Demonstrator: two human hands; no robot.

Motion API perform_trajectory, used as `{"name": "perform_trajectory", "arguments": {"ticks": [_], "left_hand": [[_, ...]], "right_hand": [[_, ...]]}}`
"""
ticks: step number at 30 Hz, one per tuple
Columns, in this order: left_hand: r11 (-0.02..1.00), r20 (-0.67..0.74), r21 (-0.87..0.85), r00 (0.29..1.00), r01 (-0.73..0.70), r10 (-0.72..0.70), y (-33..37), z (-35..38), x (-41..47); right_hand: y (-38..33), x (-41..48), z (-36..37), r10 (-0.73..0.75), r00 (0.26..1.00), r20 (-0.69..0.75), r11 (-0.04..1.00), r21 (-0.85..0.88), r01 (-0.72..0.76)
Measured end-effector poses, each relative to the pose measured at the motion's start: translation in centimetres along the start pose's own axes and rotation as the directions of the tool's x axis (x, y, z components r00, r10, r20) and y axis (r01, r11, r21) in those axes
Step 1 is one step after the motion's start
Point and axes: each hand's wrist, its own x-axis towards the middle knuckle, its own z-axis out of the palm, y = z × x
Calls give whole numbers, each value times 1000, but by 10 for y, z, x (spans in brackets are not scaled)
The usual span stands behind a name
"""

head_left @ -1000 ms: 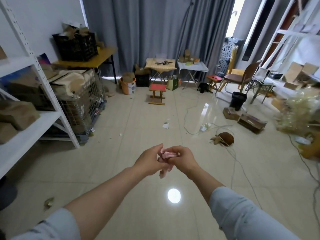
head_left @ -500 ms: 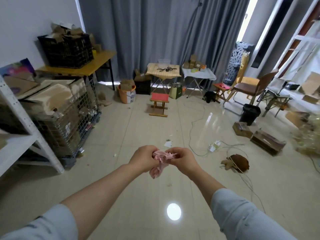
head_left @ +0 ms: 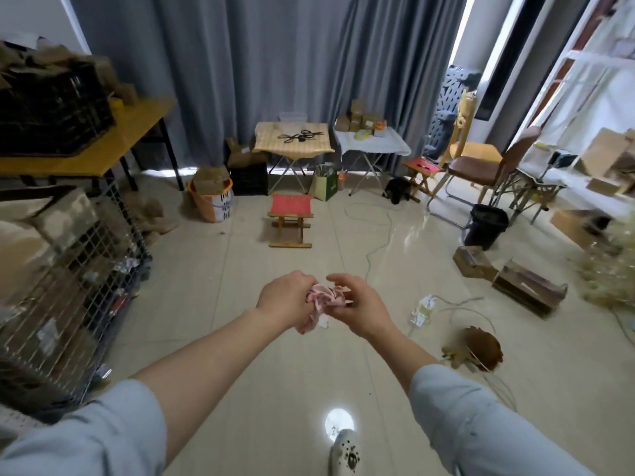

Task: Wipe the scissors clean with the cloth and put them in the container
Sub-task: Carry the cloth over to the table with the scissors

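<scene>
A crumpled pink cloth (head_left: 322, 298) is held in front of me, above the tiled floor. My left hand (head_left: 285, 297) grips its left side and my right hand (head_left: 355, 309) pinches its right side, with a tail of cloth hanging below. Far ahead, several dark scissors (head_left: 299, 135) lie on a small folding table (head_left: 275, 146) with a wooden top, by the grey curtain. A clear plastic container (head_left: 292, 116) stands at the back edge of that table.
A red stool (head_left: 290, 207) stands in front of the table, an orange bucket (head_left: 214, 201) to its left. A wire cage (head_left: 68, 286) lines the left side. Cables (head_left: 378, 235), a power strip (head_left: 422, 309), boxes (head_left: 529, 286), a black bin (head_left: 486, 226) and chairs lie to the right.
I have moved forward across the room, so the table with the scissors looks nearer. Both hands kept working the pink cloth and it has opened out a little.
</scene>
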Motion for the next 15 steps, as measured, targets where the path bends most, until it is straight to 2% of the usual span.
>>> {"name": "perform_trajectory", "arguments": {"ticks": [3, 5, 8, 15], "left_hand": [[1000, -14, -9, 1000, 18, -19, -8, 5, 71], [998, -18, -57, 1000, 18, -19, -9, 8, 124], [992, 2, -112, 999, 53, -53, -6, 5, 202], [996, 56, -38, 995, 86, -84, -41, -15, 352]], "right_hand": [[21, 66, -11, 34, 995, 92, 984, 173, -49], [38, 116, -23, 3, 998, 69, 980, 198, -16], [55, 196, -50, -1, 998, 64, 993, 115, -6], [81, 359, -91, 85, 996, 6, 996, -4, -85]]}}
